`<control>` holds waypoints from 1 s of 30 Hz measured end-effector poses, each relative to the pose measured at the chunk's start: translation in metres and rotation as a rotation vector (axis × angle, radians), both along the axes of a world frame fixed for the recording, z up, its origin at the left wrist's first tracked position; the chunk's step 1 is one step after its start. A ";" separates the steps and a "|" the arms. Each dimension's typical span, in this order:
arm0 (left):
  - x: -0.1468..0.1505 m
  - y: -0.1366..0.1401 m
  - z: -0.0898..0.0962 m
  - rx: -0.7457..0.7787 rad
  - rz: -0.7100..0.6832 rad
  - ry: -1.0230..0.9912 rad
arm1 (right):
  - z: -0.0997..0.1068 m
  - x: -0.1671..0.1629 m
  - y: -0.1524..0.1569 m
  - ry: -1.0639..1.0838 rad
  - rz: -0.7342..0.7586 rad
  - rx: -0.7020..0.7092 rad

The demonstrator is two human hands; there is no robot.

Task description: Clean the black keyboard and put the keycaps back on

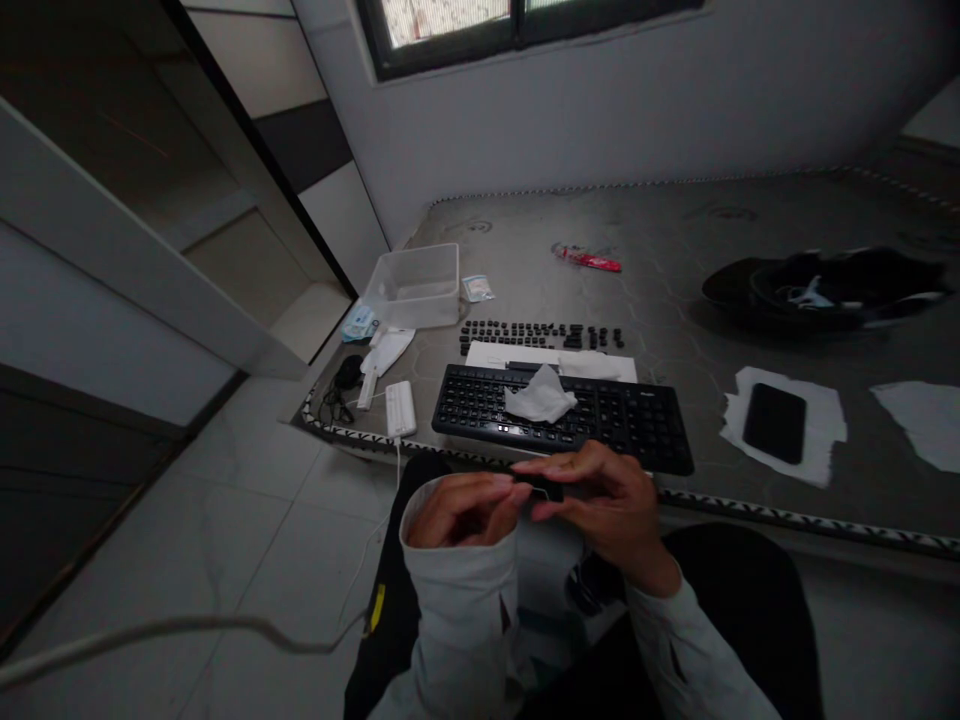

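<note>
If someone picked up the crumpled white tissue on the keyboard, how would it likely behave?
The tissue would probably flop, since it looks thin and creased. It seems unlikely to roll, as it lies spread in an uneven heap on the keyboard.

No word, brand or number can be read for certain. The black keyboard [652, 440] carries a tiny pale mark near its far right corner, perhaps a brand name, but it is too small and dim to spell out. Pale marks on the red packet [600, 262], and the print on the small white sachet [478, 288] and on the blue-and-white packet [360, 323] beside the clear plastic box [416, 290], are likewise too blurred to make out
</note>
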State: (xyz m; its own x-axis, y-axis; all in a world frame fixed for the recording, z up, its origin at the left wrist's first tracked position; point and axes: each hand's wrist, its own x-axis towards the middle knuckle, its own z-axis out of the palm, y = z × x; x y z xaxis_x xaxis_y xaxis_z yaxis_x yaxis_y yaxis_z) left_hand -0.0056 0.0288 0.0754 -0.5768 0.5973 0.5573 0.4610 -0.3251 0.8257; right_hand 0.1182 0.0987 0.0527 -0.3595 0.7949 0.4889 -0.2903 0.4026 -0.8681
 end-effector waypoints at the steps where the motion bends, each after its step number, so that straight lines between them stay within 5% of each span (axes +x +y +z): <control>1: 0.001 0.001 0.000 -0.010 0.005 -0.019 | 0.000 0.000 0.000 -0.009 0.001 0.005; 7: 0.003 0.010 -0.016 -0.145 0.067 -0.263 | -0.006 0.017 0.028 -0.346 -0.201 -0.048; 12: 0.006 0.026 -0.053 -0.368 0.043 -0.315 | -0.044 0.046 0.074 -0.746 -0.526 -0.054; 18: 0.018 0.041 -0.086 -0.393 0.008 -0.276 | -0.083 0.055 0.097 -0.773 -0.555 -0.039; 23: 0.015 0.045 -0.076 -0.358 0.026 -0.290 | -0.052 0.053 0.080 -0.372 -0.378 -0.283; 30: 0.001 0.028 -0.012 -0.285 -0.069 -0.177 | 0.016 0.048 0.030 -0.053 -0.181 -0.256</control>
